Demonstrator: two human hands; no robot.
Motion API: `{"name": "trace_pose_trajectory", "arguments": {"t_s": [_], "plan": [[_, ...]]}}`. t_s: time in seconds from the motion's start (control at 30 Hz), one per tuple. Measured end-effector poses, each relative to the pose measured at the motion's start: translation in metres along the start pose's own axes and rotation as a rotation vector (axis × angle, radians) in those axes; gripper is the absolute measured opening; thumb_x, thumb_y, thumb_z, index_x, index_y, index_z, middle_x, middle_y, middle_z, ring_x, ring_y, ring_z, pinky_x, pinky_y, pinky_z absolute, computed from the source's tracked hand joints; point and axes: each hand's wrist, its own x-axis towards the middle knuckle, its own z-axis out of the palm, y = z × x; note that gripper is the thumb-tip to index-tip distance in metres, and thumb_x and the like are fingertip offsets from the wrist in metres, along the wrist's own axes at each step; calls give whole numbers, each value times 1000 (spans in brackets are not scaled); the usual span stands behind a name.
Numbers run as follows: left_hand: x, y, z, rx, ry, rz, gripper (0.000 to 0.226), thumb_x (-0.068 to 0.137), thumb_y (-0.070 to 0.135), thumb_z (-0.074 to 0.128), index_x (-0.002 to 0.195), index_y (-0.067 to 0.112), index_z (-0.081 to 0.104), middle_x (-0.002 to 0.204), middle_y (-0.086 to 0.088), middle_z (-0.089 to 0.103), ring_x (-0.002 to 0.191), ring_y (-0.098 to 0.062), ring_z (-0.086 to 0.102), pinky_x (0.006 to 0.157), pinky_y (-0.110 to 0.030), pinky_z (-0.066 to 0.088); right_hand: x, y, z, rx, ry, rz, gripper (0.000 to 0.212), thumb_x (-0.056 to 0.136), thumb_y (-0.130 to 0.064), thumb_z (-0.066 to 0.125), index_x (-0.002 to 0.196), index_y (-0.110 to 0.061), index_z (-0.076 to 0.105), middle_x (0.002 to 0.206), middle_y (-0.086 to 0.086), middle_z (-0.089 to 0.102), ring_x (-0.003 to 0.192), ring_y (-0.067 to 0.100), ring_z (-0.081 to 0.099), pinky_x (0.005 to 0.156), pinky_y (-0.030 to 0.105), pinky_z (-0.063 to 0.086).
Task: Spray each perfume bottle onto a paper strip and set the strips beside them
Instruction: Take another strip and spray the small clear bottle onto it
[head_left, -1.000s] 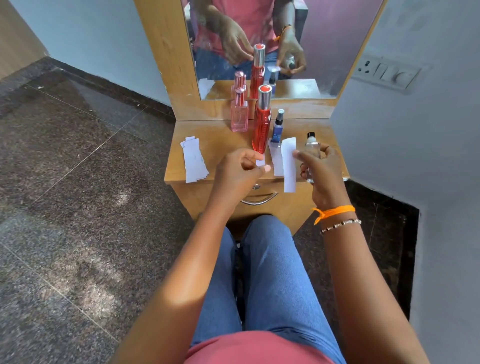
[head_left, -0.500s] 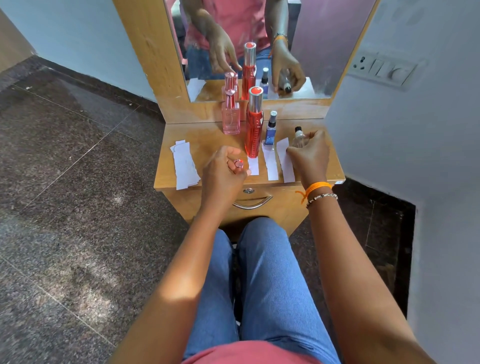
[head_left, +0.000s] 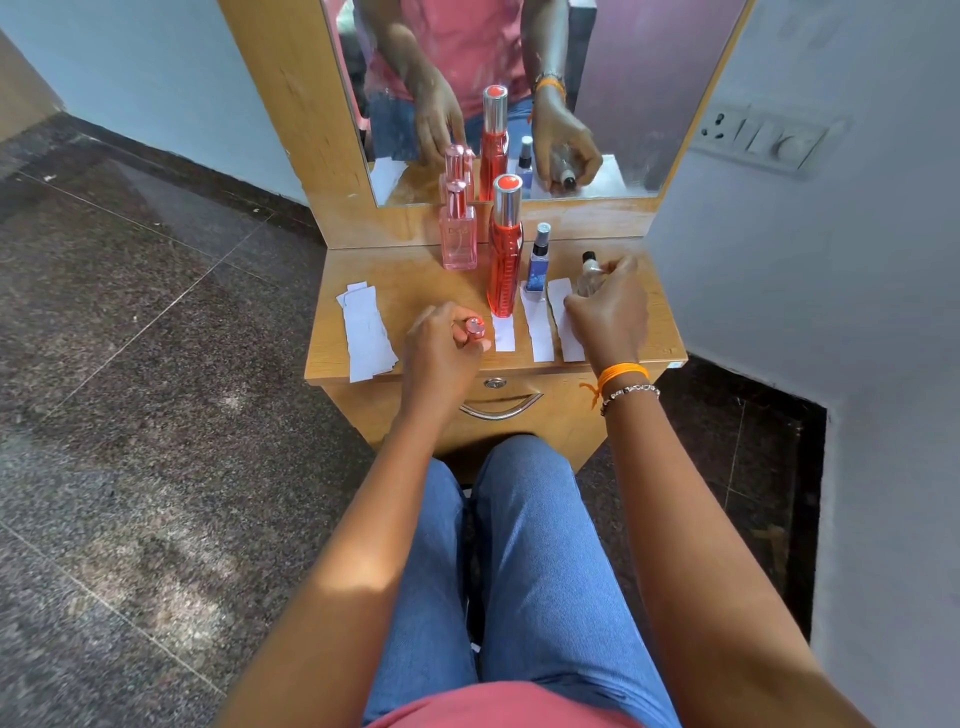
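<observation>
On the small wooden dresser (head_left: 415, 291) stand a pink square bottle (head_left: 458, 236), a tall red bottle (head_left: 505, 260) and a small blue bottle (head_left: 538, 260). My right hand (head_left: 608, 312) grips a small clear bottle (head_left: 589, 273) with a black top, low at the dresser's right side. My left hand (head_left: 441, 343) is curled round a small pink cap (head_left: 474, 327). Three white paper strips lie in front of the bottles: one (head_left: 504, 332) by the red bottle, one (head_left: 539, 327) by the blue, one (head_left: 566, 317) partly under my right hand.
A stack of spare paper strips (head_left: 366, 332) lies at the dresser's left. A mirror (head_left: 519, 78) rises behind the bottles. A drawer handle (head_left: 501, 410) sits below the top. A wall with a switch plate (head_left: 763, 137) is close on the right. My knees are under the dresser.
My right hand has brought the clear bottle and the paper strip down from mid-air to the dresser; the strip now lies flat beside the blue bottle's strip. The left hand has stayed in place.
</observation>
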Motion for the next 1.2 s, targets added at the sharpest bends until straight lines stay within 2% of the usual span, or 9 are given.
{"name": "trace_pose_trajectory", "arguments": {"t_s": [0.17,0.27,0.37,0.53,0.67,0.77,0.9,1.07,1.2], "plan": [[-1,4,-4,-7,4,6,13,79,14,70,91,16,65,92,0,57,79,-11,52,71,-22,43,-6,0,-6,53,16,-49,34,80,-7,63,109,-8,44,86,1,54,79,21,57,65,30,42],[-4,13,-10,-54,-5,36,13,80,20,70,90,15,64,88,2,57,72,-6,49,62,-13,37,-25,0,-18,133,82,-114,36,81,-8,65,112,-5,45,76,-9,49,70,14,53,60,20,37],[-5,25,-15,-200,-51,-10,16,83,27,67,94,16,65,86,8,61,78,-1,53,66,-15,38,-59,3,-24,290,-63,-231,38,80,-4,66,110,-10,43,74,-13,53,59,2,53,54,11,38],[-8,35,-14,-438,-141,-95,17,86,27,63,99,18,68,94,3,69,92,-10,62,84,-28,48,-99,10,-19,473,-316,-309,45,78,4,63,114,-13,41,67,-8,52,58,4,51,57,21,43],[-13,34,-15,-450,-246,-102,6,86,21,64,89,19,69,87,-2,69,74,-2,64,70,-18,50,-103,5,-21,518,-356,-308,50,79,4,61,120,-15,41,72,3,56,59,4,52,59,26,46],[-18,38,-20,-473,-357,-112,10,86,14,63,93,8,67,81,-3,66,63,0,63,60,-13,50,-104,5,-21,494,-358,-354,61,78,3,61,128,-24,38,83,16,63,66,26,60,65,44,52],[-21,41,-25,-492,-424,-125,16,89,20,61,100,10,66,85,-1,68,77,-10,64,75,-24,52,-105,4,-22,504,-388,-430,59,84,-1,63,134,-24,40,113,2,63,89,23,64,83,43,54],[-32,34,-26,-616,-582,-257,30,99,28,40,119,13,56,104,-4,64,94,-19,63,94,-35,49,-101,0,-24,637,-323,-325,24,99,-30,44,122,-36,43,70,-17,57,58,0,51,55,19,41],[-40,29,-21,-612,-747,-191,32,95,13,48,127,12,51,96,0,65,84,-11,65,96,-36,50,-98,-8,-25,716,-224,-319,22,103,-24,33,122,-28,42,85,-22,54,71,-1,51,69,21,47]]}}
